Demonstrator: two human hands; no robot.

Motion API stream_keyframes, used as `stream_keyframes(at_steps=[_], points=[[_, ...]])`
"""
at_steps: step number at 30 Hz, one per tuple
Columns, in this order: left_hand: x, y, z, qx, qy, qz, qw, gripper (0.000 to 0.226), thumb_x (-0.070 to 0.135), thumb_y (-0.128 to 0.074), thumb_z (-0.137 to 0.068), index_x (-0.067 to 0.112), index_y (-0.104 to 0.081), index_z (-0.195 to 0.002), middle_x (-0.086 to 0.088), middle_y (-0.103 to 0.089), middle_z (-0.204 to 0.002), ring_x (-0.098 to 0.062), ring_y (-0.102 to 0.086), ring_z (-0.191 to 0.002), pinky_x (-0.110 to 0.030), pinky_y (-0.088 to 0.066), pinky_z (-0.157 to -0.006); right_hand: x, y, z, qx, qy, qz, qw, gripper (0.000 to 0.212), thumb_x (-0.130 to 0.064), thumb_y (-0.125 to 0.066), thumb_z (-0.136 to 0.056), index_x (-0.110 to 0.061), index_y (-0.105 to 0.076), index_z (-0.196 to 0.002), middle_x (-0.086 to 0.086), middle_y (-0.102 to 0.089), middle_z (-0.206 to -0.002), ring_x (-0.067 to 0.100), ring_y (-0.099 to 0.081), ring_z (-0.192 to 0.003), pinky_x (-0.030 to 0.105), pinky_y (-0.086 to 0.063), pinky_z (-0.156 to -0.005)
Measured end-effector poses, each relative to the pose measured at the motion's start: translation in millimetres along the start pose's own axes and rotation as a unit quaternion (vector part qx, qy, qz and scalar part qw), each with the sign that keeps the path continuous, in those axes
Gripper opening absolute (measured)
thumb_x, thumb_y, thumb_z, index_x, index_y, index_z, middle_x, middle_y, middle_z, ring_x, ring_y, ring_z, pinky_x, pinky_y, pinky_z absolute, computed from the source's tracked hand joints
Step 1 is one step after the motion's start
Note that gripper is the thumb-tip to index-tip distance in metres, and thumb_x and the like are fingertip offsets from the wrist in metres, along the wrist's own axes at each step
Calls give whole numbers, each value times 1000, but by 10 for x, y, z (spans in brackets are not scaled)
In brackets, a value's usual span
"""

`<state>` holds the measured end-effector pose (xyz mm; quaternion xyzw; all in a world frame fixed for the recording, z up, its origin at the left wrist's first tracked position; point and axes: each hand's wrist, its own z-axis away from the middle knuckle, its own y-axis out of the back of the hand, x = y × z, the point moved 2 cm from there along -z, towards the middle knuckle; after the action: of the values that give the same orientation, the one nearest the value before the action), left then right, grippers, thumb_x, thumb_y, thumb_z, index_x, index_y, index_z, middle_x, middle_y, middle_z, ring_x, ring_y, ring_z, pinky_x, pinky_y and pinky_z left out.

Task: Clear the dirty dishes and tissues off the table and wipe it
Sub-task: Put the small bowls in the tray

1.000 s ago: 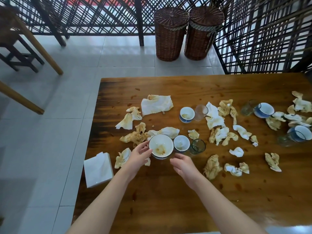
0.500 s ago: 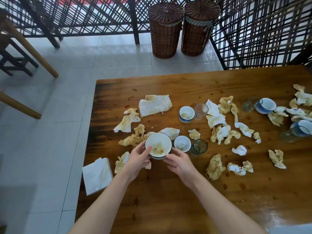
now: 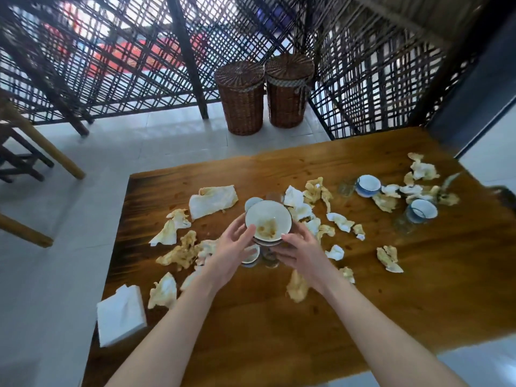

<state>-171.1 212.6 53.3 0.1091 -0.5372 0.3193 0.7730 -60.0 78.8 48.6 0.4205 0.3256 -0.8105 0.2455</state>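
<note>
Around: stained, crumpled tissues (image 3: 181, 251) strewn over the wooden surface (image 3: 279, 331), thickest at the left and far right.
Near left corner: a stack of clean napkins (image 3: 121, 314), overhanging the edge.
Far right: a blue-and-white cup (image 3: 368, 185) and a second cup (image 3: 421, 210) among tissues, with blurred glasses beside them.
In the way: a wide soiled tissue (image 3: 213, 201) just left of the bowl, more crumpled ones just right of it, and a small cup (image 3: 250, 256) partly hidden beneath the hands.
Beyond: two lidded wicker baskets (image 3: 241, 99) on the tiled floor before a dark lattice screen (image 3: 111, 65).
Bowl (image 3: 268, 222): white and round, smeared brown inside, held over the middle of the surface; another dish's rim shows below, stacked or not unclear.
Left hand (image 3: 231, 255): thumb on the near rim, fingers curled round the bowl's left side.
Right hand (image 3: 304, 255): thumb at the near right rim, fingers wrapped under the right side.
</note>
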Motion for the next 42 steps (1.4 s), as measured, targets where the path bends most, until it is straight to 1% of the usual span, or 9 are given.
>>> stream_keyframes(at_steps=[4, 8, 15, 19, 26, 30, 37, 40, 42], points=[[-80, -956, 15, -33, -11, -17, 999, 46, 46, -65, -77, 46, -48, -120, 8, -71, -109, -13, -68, -99, -26, -57, -74, -281, 826, 446, 20, 27, -7, 999, 39, -24, -64, -87, -46, -48, -115, -2, -69, -109, 25, -68, -98, 29, -57, -70], [-262, -1948, 70, -79, -4, -12, 997, 42, 47, -65, -76, 54, -47, -113, 11, -71, -108, -13, -69, -99, -21, -55, -66, -465, 1713, 940, 58, 46, 4, 997, 39, -23, -62, -90, -45, -47, -118, 3, -70, -110, 25, -69, -97, 40, -54, -83], [-540, -3504, 0, -163, 6, -48, 985, 72, 55, -68, -71, 42, -41, -136, 8, -67, -116, -17, -67, -104, -40, -52, -88, -701, 3108, 1662, 149, 62, -2, 987, 38, -25, -67, -87, -51, -51, -109, -3, -71, -105, 21, -70, -92, 25, -56, -67], [-623, -4210, -145, -208, 12, -59, 976, 54, 60, -68, -67, 58, -50, -118, 8, -60, -127, -16, -59, -116, -47, -46, -101, -829, 3745, 1849, 185, 81, -6, 979, 45, -27, -70, -83, -48, -52, -118, -5, -69, -110, 19, -70, -95, 33, -54, -79], [-747, -5124, -609, -241, 30, -93, 965, 73, 51, -59, -79, 42, -31, -145, 3, -47, -141, -17, -49, -126, -51, -39, -107, -1019, 4659, 1788, 183, 87, -36, 979, 48, -24, -67, -85, -40, -47, -127, -4, -70, -110, 22, -69, -96, 29, -55, -72], [-755, -5655, -992, -243, 47, -92, 965, 74, 47, -58, -80, 37, -28, -147, -2, -44, -143, -22, -46, -130, -53, -38, -107, -1241, 5183, 1617, 202, 89, -46, 974, 56, -20, -64, -88, -31, -42, -138, 6, -68, -115, 32, -65, -102, 49, -51, -92], [-675, -6704, -1765, -244, 62, -81, 964, 57, 32, -52, -96, 33, -28, -147, -4, -54, -133, -19, -55, -119, -47, -45, -102, -1848, 6209, 1289, 208, 77, -70, 972, 53, -13, -58, -92, -26, -38, -139, 12, -68, -114, 37, -64, -104, 54, -45, -98], [-612, -7034, -1991, -245, 66, -87, 963, 59, 34, -55, -92, 29, -31, -145, -6, -55, -131, -18, -58, -116, -32, -53, -90, -2028, 6528, 1171, 201, 68, -77, 974, 52, -13, -55, -94, -27, -36, -140, 5, -71, -109, 33, -66, -102, 44, -52, -87], [-603, -7219, -2143, -246, 74, -91, 962, 62, 37, -58, -88, 26, -33, -144, -5, -55, -131, -18, -59, -115, -37, -50, -97, -2115, 6731, 1086, 201, 64, -79, 974, 53, -14, -55, -94, -29, -35, -140, 1, -72, -105, 31, -67, -101, 35, -54, -78]])
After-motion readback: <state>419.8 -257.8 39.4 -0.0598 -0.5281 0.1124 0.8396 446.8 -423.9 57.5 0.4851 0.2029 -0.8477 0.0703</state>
